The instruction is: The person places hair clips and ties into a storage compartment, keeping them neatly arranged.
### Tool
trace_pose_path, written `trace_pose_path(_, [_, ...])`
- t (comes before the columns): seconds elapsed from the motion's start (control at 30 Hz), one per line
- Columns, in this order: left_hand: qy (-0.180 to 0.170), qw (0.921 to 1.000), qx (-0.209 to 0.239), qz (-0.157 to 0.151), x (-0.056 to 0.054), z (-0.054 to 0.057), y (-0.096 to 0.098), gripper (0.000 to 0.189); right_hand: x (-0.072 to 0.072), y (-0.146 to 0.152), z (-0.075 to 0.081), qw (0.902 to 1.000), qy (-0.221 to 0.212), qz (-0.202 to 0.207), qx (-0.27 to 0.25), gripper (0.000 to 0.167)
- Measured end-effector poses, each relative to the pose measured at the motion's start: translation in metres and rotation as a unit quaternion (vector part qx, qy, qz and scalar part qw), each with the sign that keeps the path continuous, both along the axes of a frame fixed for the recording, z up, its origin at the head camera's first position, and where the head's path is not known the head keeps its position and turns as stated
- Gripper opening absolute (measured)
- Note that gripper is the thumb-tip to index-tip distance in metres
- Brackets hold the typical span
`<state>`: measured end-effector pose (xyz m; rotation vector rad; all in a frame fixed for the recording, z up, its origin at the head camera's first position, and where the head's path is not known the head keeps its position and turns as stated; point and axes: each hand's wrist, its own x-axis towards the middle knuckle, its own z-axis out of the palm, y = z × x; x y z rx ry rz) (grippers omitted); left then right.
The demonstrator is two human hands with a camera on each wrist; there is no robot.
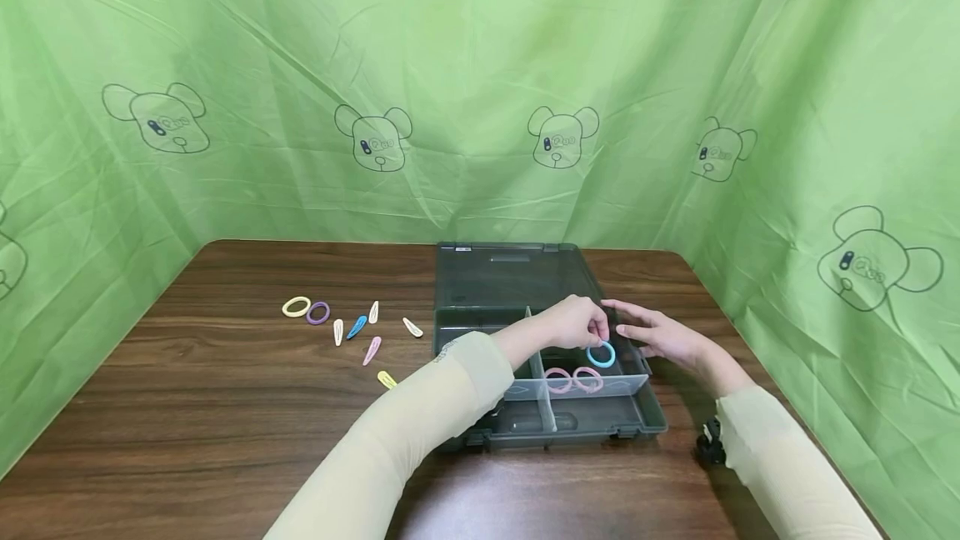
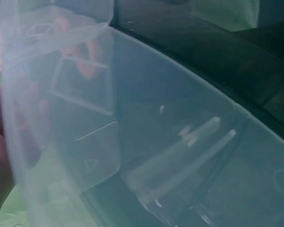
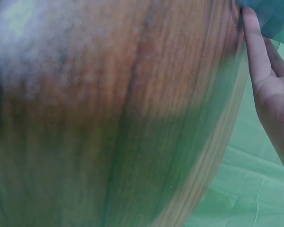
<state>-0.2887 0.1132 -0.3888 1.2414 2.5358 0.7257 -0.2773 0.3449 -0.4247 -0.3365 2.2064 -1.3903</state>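
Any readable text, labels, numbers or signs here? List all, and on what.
"Quo", last letter uncertain: on the animal heads printed on the green cloth.
Left sleeve: marks too small to read.
Clear divider: diamond outline, tiny triangle; no readable words or numbers.

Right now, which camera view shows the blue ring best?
Head view: nearly all of the blue ring shows clearly, pinched by the left hand. I can't make it out in either wrist view.

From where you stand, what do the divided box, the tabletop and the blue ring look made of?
Box: likely smooth grey plastic, translucent with glints. Tabletop: satin wood or laminate, showing brown grain and sheen. Blue ring: perhaps fabric or rubber, matte, without clear glints.
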Motion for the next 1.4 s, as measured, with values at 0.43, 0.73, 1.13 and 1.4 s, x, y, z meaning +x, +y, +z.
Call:
trace_pose_path(0.43, [-0.032,0.9992,0.015,-0.017,0.003,-0.018,0.011,0.003,-0.001,0.000,0.001,0.9997,0.002,0.011,-0.020,0.057])
trace_pose_path(0.73, [-0.025,0.9990,0.015,-0.034,0.003,-0.028,0.012,0.004,0.000,-0.002,0.003,0.9997,0.002,0.008,-0.025,0.057])
trace_pose_path(1.13, [-0.037,0.9979,0.023,-0.048,0.000,-0.032,0.013,0.009,-0.001,-0.002,0.002,0.9993,-0.006,0.009,-0.035,0.057])
trace_pose_path(1.4, [-0.071,0.9946,0.037,-0.066,0.001,-0.033,0.013,0.007,0.000,0.000,-0.003,0.9994,-0.002,0.006,-0.033,0.058])
